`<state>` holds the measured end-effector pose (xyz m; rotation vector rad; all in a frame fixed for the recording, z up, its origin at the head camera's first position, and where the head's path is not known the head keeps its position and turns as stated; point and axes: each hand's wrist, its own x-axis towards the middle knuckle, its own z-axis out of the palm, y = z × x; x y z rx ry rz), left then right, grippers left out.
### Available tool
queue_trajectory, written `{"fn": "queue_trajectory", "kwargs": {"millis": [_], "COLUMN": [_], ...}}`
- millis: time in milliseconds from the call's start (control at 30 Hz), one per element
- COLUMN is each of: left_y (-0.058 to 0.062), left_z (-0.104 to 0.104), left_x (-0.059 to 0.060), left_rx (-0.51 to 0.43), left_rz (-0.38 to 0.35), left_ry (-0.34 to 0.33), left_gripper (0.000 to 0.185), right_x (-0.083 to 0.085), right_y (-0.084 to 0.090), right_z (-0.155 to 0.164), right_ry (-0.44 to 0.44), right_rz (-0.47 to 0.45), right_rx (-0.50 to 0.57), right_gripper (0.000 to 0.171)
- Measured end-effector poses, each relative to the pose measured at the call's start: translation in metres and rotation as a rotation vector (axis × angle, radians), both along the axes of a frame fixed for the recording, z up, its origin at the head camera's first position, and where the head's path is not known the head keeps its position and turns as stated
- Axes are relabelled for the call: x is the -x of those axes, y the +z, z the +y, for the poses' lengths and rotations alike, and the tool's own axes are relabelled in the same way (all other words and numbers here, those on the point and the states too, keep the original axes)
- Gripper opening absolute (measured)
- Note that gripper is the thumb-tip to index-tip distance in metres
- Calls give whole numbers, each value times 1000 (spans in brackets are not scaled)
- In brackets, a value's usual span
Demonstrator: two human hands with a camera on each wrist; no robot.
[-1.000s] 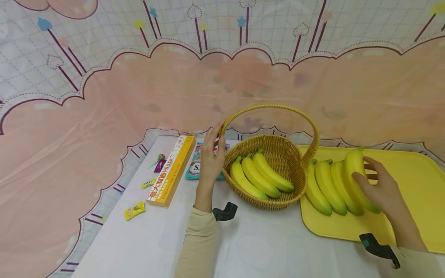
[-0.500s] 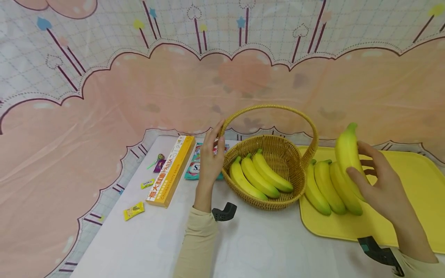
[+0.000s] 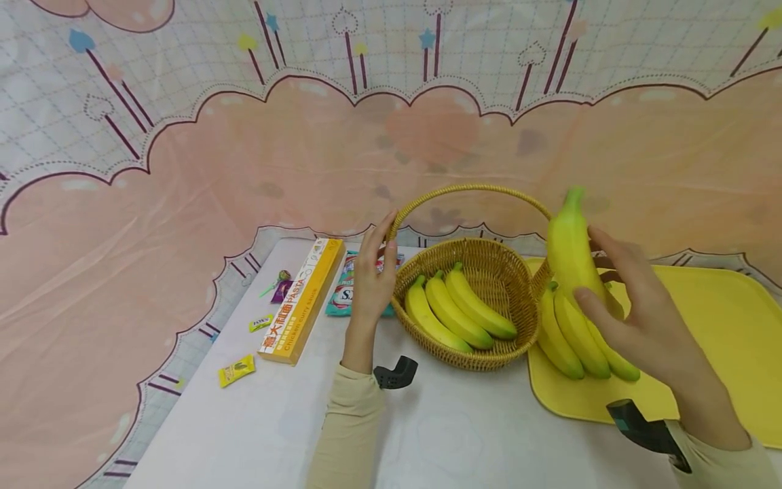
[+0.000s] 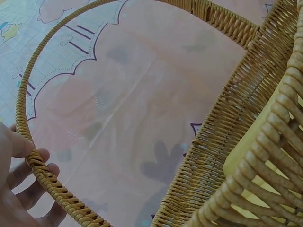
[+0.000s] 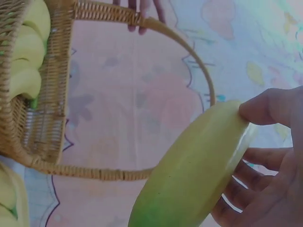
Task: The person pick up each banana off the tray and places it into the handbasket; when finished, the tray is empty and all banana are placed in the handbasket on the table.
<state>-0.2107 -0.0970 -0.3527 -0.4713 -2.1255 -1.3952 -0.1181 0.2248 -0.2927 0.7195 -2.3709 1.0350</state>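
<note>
A round wicker basket point(image 3: 504, 282) with a tall arched handle point(image 4: 22, 101) holds three bananas point(image 3: 458, 312) lying side by side. My left hand point(image 3: 375, 278) pinches the left side of that handle between thumb and fingers, as the left wrist view confirms. In my right hand point(image 3: 647, 333) is another banana point(image 5: 189, 165), gripped by thumb and fingers and raised with its stem end up. It hangs just right of the basket, covering part of the handle in the head view. Below it, more bananas point(image 3: 568, 336) lie on the yellow tray point(image 3: 721, 333), partly hidden by the right hand.
Left of the basket lie a long pasta box point(image 3: 302, 299), a teal packet point(image 3: 342, 288) partly behind the left hand, a lollipop point(image 3: 281, 276) and small wrapped sweets point(image 3: 237, 371). A patterned cloth point(image 3: 305, 163) hangs behind the white table point(image 3: 452, 435).
My right hand has lifted the banana off the group on the tray and carried it up and leftward toward the basket. My left hand stays on the handle.
</note>
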Motion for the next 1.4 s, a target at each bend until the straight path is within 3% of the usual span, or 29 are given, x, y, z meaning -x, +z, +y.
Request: {"fn": "queue_trajectory", "kwargs": {"millis": [200, 400, 533, 700, 1167, 1400], "left_y": [1, 2, 2, 1, 2, 29], "left_z": [-1, -2, -3, -3, -1, 4], "left_x": [0, 1, 2, 1, 1, -23], "left_rx": [-1, 5, 10, 5, -29, -30], "left_rz": [-5, -2, 1, -1, -21, -52], "left_ry": [-1, -2, 8, 2, -41, -34], "left_gripper": [41, 41, 41, 41, 41, 40], "right_x": [5, 24, 50, 78, 110, 110], "right_y": [10, 15, 3, -19, -47, -53], "right_z": [-22, -44, -62, -81, -120, -137], "right_ry": [75, 138, 173, 211, 346, 369], "right_rz": [-38, -212, -344, -423, -653, -724], "right_rx": [-117, -280, -378, -451, -561, -617], "right_gripper": [84, 73, 71, 71, 73, 77]}}
